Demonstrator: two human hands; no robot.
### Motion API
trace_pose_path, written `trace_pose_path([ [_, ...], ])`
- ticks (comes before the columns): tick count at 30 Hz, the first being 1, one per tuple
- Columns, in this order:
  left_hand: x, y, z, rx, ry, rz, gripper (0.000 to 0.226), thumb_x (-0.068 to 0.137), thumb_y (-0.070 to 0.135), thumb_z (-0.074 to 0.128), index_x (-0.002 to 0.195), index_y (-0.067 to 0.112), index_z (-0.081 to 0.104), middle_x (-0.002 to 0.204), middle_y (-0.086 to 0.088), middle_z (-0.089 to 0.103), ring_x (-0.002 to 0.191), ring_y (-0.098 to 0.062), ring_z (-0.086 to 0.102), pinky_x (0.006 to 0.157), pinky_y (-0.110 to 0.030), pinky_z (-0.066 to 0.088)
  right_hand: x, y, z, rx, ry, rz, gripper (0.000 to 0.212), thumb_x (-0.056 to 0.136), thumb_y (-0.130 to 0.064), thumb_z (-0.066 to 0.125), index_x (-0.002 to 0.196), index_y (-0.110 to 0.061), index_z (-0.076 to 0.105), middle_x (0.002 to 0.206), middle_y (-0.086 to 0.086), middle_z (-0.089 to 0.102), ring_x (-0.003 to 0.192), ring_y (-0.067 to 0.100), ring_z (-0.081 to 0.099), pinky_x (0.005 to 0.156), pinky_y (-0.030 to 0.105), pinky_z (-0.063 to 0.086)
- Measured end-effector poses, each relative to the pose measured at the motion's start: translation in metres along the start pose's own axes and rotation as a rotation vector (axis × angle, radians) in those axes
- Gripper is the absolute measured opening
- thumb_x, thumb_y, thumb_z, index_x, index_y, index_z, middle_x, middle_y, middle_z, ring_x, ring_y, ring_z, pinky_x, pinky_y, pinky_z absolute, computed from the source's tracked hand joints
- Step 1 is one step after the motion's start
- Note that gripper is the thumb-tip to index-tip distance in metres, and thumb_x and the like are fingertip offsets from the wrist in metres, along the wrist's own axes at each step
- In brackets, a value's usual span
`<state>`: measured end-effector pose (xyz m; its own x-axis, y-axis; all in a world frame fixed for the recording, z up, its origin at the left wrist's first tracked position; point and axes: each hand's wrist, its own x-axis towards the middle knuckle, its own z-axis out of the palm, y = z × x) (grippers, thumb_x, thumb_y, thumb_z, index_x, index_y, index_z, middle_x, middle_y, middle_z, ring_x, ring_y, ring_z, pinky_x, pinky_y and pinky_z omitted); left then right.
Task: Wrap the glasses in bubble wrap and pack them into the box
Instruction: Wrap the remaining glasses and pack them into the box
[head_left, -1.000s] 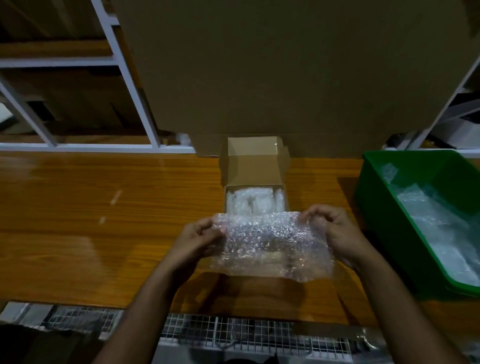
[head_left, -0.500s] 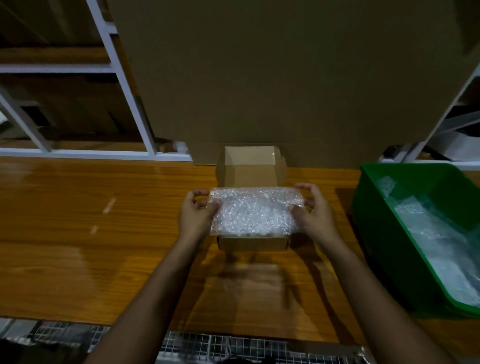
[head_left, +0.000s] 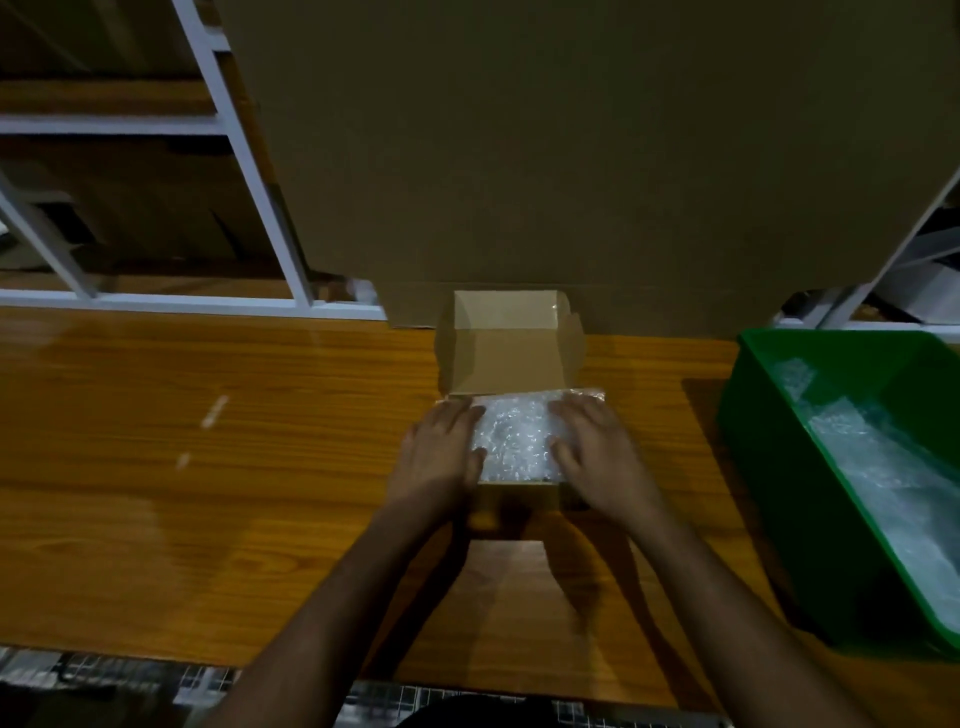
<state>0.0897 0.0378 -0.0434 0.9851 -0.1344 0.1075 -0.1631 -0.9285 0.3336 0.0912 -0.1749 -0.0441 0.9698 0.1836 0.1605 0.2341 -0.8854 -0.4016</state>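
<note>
A broad wooden surface (head_left: 218, 519), orange-brown and glossy, runs under everything you are working on. At its far edge a tall sheet of brown cardboard (head_left: 571, 156) stands upright, with a white metal rack (head_left: 244, 156) to its left. At the right edge of the surface sits a green plastic bin (head_left: 769, 467), and more bubble wrap lies inside it as a pale, crumpled heap (head_left: 883, 467).

The box (head_left: 511, 358) stands near the far edge, just in front of the cardboard sheet. It is small, plain brown cardboard, with its lid (head_left: 506, 317) tipped up and back and its side flaps raised. The front wall faces you in shadow.

The bubble wrap (head_left: 514, 441) fills the open mouth of the box. It looks whitish and glittery, with fine bubbles catching the light, and one corner sticks out over the right rim. The glasses themselves are hidden beneath it, so you cannot tell how they lie.

Your left hand (head_left: 441, 457) rests flat on the left side of the wrap, its fingers (head_left: 460, 415) straight and lying close together, pressing down. Your right hand (head_left: 597, 452) lies on the right side the same way, fingers (head_left: 576, 410) straight and slightly spread, touching the wrap and holding nothing.
</note>
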Motion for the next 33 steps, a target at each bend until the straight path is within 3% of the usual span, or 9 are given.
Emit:
trace_pose_path([
  [2,-0.001,-0.004,0.006,0.012,-0.062,-0.012,0.057,0.103,0.038,0.042,0.156,0.029,0.023,0.164,0.005,0.023,0.151,-0.015,0.014,0.119,-0.041,0.017,-0.004,0.002,0.01,-0.051,-0.119,-0.04,0.056,0.104,-0.04,0.04,0.157,-0.027,0.026,0.165,-0.002,0.023,0.153,0.017,0.013,0.123,0.043,0.02],
  [5,-0.003,-0.006,0.009,0.05,-0.056,0.009,0.057,0.104,0.037,0.036,0.157,0.028,0.018,0.165,0.006,0.02,0.152,-0.012,0.012,0.119,-0.041,0.016,-0.007,0.002,0.011,-0.077,-0.162,-0.02,0.058,0.106,-0.041,0.031,0.16,-0.029,0.013,0.168,-0.006,0.008,0.154,0.014,0.0,0.124,0.049,0.011],
  [9,-0.004,-0.003,0.004,0.105,-0.11,0.01,0.063,0.103,0.039,0.033,0.16,0.023,0.01,0.168,0.004,0.011,0.154,-0.013,0.005,0.121,-0.046,0.01,-0.004,-0.009,0.001,-0.172,-0.211,-0.023,0.061,0.106,-0.043,0.03,0.16,-0.024,0.009,0.168,-0.002,0.006,0.154,0.017,0.0,0.124,0.048,0.003],
  [14,-0.001,0.001,0.0,0.175,-0.232,0.024,0.065,0.106,0.04,0.024,0.16,0.019,-0.005,0.168,0.001,-0.007,0.154,-0.015,-0.008,0.121,-0.054,-0.004,-0.003,-0.03,0.003,-0.317,-0.218,-0.025,0.067,0.106,-0.046,0.026,0.16,-0.01,0.008,0.166,0.014,0.012,0.154,0.03,0.008,0.124,0.044,0.004],
  [18,0.0,0.001,0.002,0.235,-0.236,0.03,0.068,0.104,0.043,0.02,0.159,0.017,-0.009,0.168,0.0,-0.01,0.154,-0.016,-0.011,0.12,-0.053,-0.007,-0.004,-0.041,0.019,-0.425,-0.218,0.047,0.076,0.1,-0.053,0.012,0.159,-0.006,0.003,0.166,0.018,0.01,0.154,0.031,0.007,0.122,0.052,-0.005],
  [23,0.002,0.006,0.002,0.341,-0.247,0.019,0.077,0.1,0.051,0.022,0.158,0.013,-0.011,0.168,-0.005,-0.009,0.154,-0.02,-0.011,0.121,-0.053,-0.009,-0.005,-0.047,0.019,-0.386,-0.268,0.113,0.076,0.101,-0.048,0.023,0.159,-0.007,-0.004,0.167,0.014,0.002,0.155,0.028,0.001,0.114,0.069,-0.014],
  [27,0.003,0.003,-0.001,0.306,-0.25,0.022,0.08,0.099,0.058,0.021,0.159,0.015,-0.009,0.169,-0.004,-0.005,0.154,-0.02,-0.01,0.12,-0.055,-0.011,-0.001,-0.046,0.016,-0.35,-0.326,0.156,0.077,0.1,-0.053,0.022,0.159,-0.012,-0.008,0.168,0.009,-0.004,0.155,0.024,-0.003,0.113,0.069,-0.014],
  [30,-0.004,0.001,-0.006,0.213,-0.16,0.019,0.079,0.099,0.063,0.019,0.16,0.018,-0.004,0.169,-0.003,0.0,0.154,-0.02,-0.006,0.121,-0.054,-0.006,0.002,-0.042,0.01,-0.328,-0.34,0.137,0.078,0.1,-0.06,0.02,0.159,-0.015,-0.006,0.168,0.009,-0.002,0.155,0.024,-0.002,0.112,0.069,-0.017],
  [33,-0.019,0.007,-0.015,0.098,0.078,-0.043,0.066,0.101,0.052,0.033,0.158,0.022,0.016,0.165,-0.002,0.02,0.15,-0.022,0.014,0.12,-0.046,0.014,-0.001,-0.044,-0.002,-0.278,-0.255,0.099,0.069,0.102,-0.056,0.026,0.16,-0.021,0.01,0.168,0.006,0.009,0.154,0.023,0.003,0.112,0.066,-0.016],
])
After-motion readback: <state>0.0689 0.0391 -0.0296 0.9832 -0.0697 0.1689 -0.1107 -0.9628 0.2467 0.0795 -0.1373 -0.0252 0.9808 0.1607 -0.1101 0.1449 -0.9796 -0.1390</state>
